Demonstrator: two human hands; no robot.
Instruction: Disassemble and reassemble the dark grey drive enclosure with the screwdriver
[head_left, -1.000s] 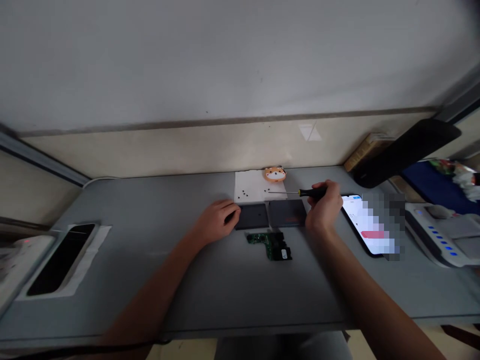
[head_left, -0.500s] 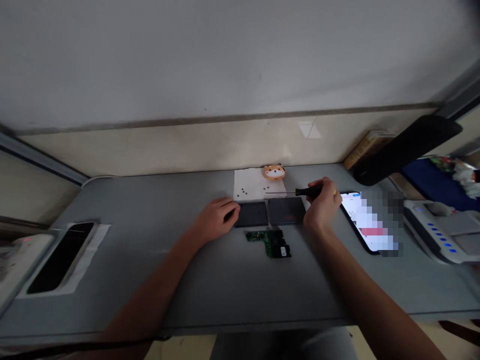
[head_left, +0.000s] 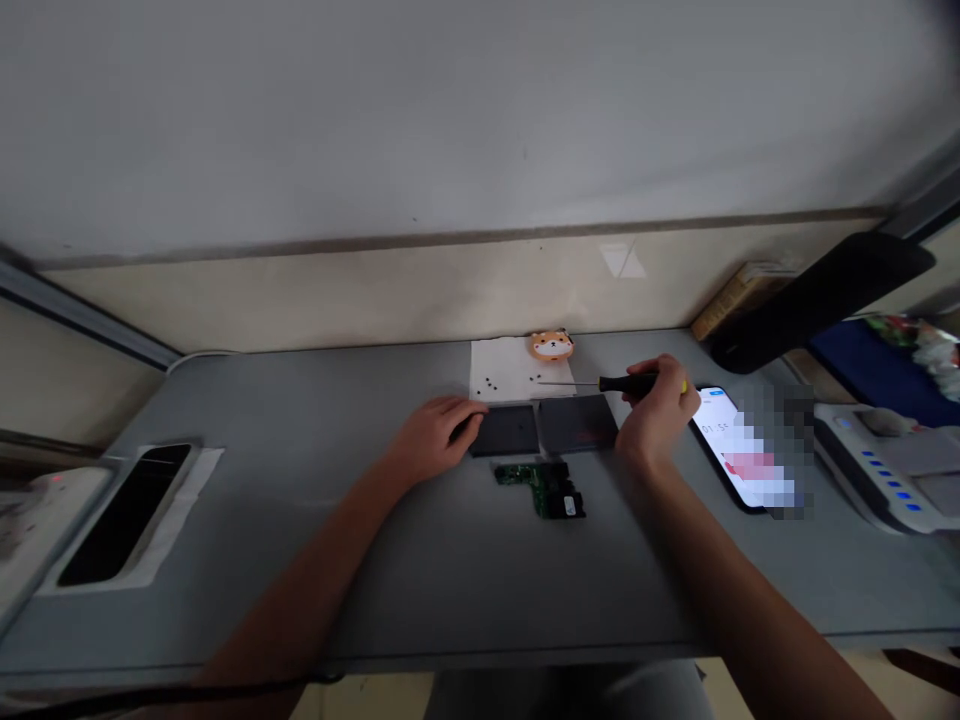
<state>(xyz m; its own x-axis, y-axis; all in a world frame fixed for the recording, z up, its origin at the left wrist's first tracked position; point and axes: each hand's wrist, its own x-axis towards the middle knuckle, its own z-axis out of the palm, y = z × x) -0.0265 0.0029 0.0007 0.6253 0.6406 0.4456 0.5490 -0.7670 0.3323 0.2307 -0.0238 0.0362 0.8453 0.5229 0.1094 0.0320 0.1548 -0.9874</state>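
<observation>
left hand [head_left: 435, 436] half curled, empty, touching cover [head_left: 506, 431] at 9 o'clock edge, steadying it; right hand [head_left: 654, 418] fisted round screwdriver [head_left: 622, 382], tip toward 9 o'clock over paper [head_left: 514, 358]

Two flat panels lie side by side at the middle of the worktop [head_left: 450, 560], the left panel [head_left: 506, 431] touching the right panel [head_left: 576, 424]. A circuit board [head_left: 541, 483] lies just before them, a paper sheet [head_left: 510, 362] just behind, with screws [head_left: 489, 383] on it and a small toy [head_left: 552, 345] at its back edge. The left hand [head_left: 433, 437] touches the left panel's left edge; the right hand [head_left: 655, 413], beside the right panel, holds a screwdriver [head_left: 626, 382] over the sheet. A phone [head_left: 724, 440] lies right of that hand, a tray [head_left: 124, 515] far left
</observation>
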